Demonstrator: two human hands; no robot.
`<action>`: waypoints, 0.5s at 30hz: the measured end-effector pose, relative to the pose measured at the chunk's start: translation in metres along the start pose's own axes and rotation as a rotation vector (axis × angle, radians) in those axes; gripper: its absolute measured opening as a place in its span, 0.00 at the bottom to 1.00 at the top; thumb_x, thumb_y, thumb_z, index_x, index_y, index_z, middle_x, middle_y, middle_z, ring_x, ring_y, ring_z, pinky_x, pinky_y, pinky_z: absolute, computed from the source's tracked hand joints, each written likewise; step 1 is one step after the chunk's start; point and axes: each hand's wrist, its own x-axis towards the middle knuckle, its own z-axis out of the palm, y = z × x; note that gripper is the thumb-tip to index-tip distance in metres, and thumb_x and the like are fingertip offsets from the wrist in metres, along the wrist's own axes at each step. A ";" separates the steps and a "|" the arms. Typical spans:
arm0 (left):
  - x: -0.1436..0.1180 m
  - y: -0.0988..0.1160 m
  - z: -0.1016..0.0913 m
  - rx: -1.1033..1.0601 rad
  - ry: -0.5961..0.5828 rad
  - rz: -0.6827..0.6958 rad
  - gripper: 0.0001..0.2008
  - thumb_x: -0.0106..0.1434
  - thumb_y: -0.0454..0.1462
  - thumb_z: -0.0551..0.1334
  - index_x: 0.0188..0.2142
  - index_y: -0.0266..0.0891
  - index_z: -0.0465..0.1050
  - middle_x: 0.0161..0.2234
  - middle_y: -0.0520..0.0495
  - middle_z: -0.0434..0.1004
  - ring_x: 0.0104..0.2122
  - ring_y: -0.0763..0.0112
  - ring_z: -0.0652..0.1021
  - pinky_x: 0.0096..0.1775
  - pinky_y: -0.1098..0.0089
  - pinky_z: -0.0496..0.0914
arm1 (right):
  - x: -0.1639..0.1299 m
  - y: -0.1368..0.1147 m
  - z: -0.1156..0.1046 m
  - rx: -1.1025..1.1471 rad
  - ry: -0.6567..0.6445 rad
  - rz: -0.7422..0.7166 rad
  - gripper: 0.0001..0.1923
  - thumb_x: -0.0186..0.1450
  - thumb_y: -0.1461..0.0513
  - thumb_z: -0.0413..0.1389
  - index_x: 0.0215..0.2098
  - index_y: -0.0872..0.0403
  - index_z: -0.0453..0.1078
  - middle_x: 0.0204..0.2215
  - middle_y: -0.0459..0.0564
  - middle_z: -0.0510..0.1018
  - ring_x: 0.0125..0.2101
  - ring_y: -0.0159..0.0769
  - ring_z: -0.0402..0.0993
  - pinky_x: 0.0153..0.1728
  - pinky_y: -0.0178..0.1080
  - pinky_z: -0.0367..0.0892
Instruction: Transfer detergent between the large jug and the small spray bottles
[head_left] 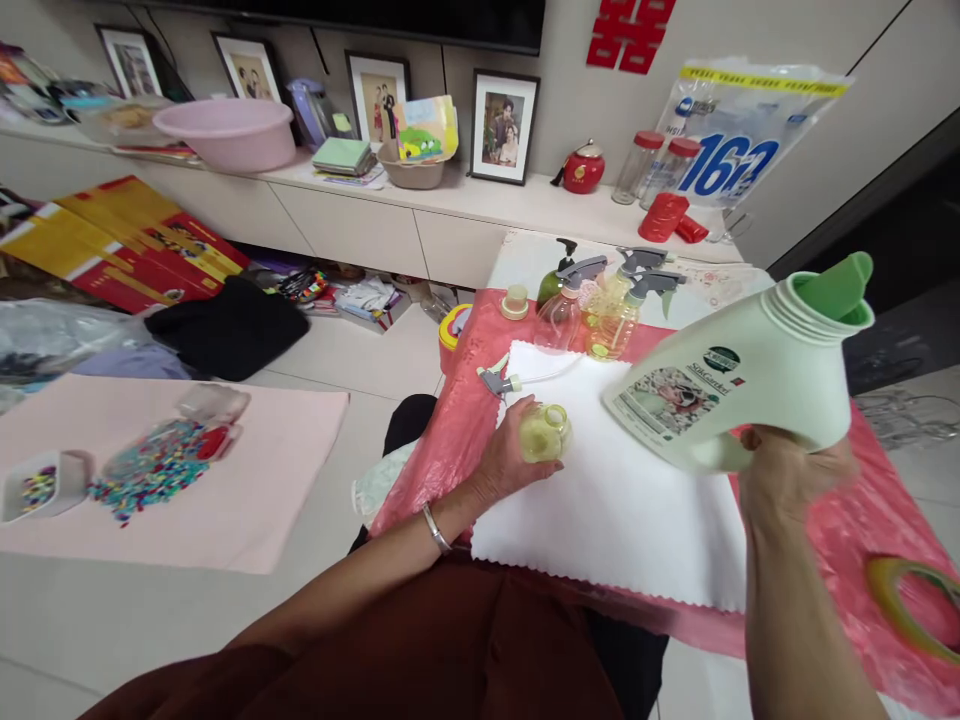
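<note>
My left hand (516,455) is wrapped round a small yellowish clear spray bottle (545,436), its neck uncapped and facing up. In my right hand (791,470) is the handle of a large pale green detergent jug (742,370). The jug tilts, its base toward the small bottle and its open mouth with a green spout up at the right. A grey spray head (499,382) with a clear tube lies just behind my left hand. Both hands are over a white scallop-edged cloth (600,520).
Several spray bottles with grey triggers (616,325) stand at the back of the red-covered table, beside a jug cap (515,302). A tape roll (911,600) lies at the right. Colourful small pieces (157,465) are spread on a pink mat (292,450) at the left.
</note>
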 end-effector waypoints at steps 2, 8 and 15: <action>0.000 -0.001 0.001 -0.002 0.009 0.004 0.58 0.45 0.60 0.74 0.66 0.41 0.50 0.62 0.33 0.65 0.64 0.44 0.68 0.64 0.45 0.63 | -0.002 0.010 0.005 0.027 0.024 0.013 0.14 0.47 0.54 0.59 0.25 0.55 0.63 0.22 0.46 0.65 0.21 0.31 0.60 0.20 0.36 0.58; 0.000 0.001 -0.001 0.046 -0.008 0.015 0.51 0.47 0.59 0.74 0.63 0.40 0.57 0.62 0.33 0.66 0.62 0.46 0.70 0.63 0.47 0.65 | -0.006 0.026 0.006 -0.005 -0.004 0.062 0.16 0.49 0.52 0.61 0.26 0.56 0.66 0.23 0.47 0.67 0.22 0.32 0.62 0.22 0.37 0.61; -0.001 0.001 0.000 0.015 0.012 0.016 0.49 0.47 0.54 0.75 0.62 0.42 0.56 0.61 0.36 0.67 0.61 0.46 0.71 0.61 0.43 0.65 | -0.010 0.023 -0.015 -0.174 -0.090 0.055 0.22 0.49 0.50 0.66 0.35 0.56 0.75 0.31 0.49 0.74 0.29 0.36 0.69 0.31 0.37 0.66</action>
